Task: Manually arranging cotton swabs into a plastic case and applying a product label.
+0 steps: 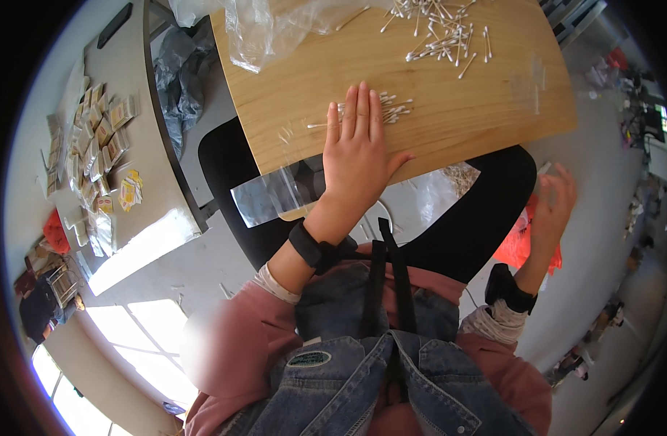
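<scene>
My left hand (357,149) lies flat on the wooden tabletop, its fingers together and the thumb out to the side. Beneath and beside its fingers is a small bunch of cotton swabs (396,112), partly hidden by the hand. Off the table's right side, my right hand (556,203) is raised beside my knee with its fingers loosely bent and apart. A small pale piece (544,168) shows near its fingertips; whether the hand touches it I cannot tell. At the far side of the table lies a loose pile of cotton swabs (446,36).
Clear plastic bags (257,36) lie at the table's far left, and clear film (268,196) hangs at its near edge. A red bag (518,243) is below my right hand. On the left table (155,156) are many small packs (97,138) and yellow cards (131,190).
</scene>
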